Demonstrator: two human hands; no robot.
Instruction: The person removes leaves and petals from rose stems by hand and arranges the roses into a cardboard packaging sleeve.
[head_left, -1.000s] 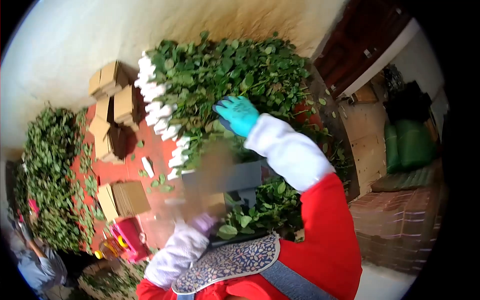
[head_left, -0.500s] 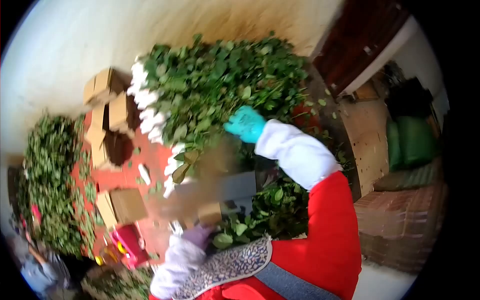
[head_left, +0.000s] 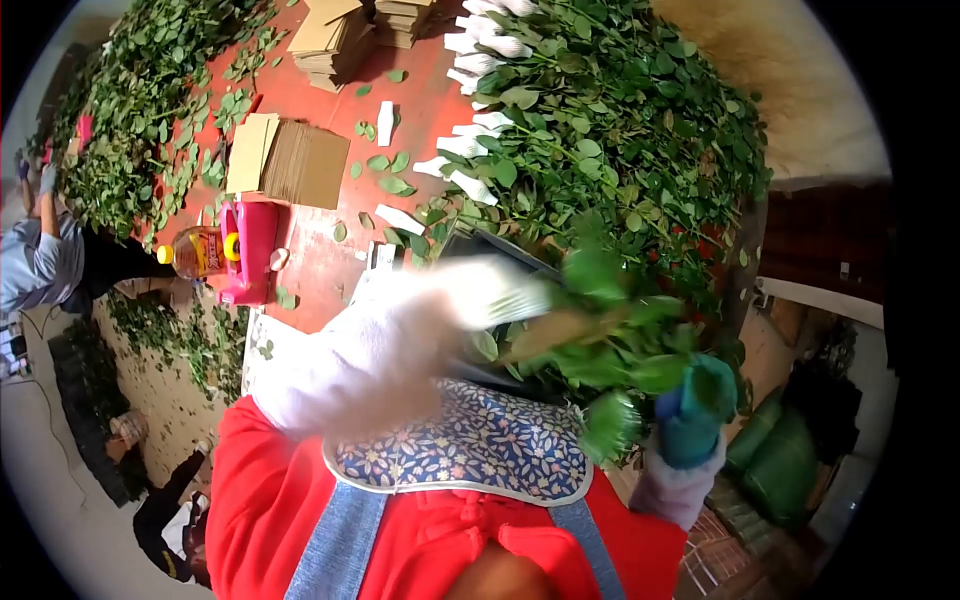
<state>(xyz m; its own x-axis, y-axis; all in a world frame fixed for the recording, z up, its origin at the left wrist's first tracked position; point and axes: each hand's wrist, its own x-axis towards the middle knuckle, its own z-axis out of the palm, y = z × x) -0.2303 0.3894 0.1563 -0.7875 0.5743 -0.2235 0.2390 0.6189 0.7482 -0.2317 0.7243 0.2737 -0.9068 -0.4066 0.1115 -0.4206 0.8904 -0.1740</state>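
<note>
My right hand (head_left: 692, 415), in a teal glove, is closed around a leafy stem (head_left: 600, 345) at the lower right. The stem's leaves are blurred and stretch leftward over the apron. Its other end appears to carry a white-sleeved head (head_left: 500, 293), also smeared by motion. My left hand (head_left: 440, 312) is close beside that head, below a pale sleeve, and its fingers are too blurred to make out. Just beyond both hands lies a dark-sided container (head_left: 470, 245), partly covered by the stem and leaves.
A large heap of leafy stems (head_left: 620, 140) with white-sleeved heads fills the far right of the red table (head_left: 320, 240). Folded cardboard (head_left: 300, 165), a pink jug (head_left: 250, 250) and a bottle (head_left: 195, 252) stand left. Another person (head_left: 45, 255) works beside a second leafy heap (head_left: 150, 90).
My right hand has come back from the heap toward my body with a leafy stem. My left hand has risen over the container. The view has turned.
</note>
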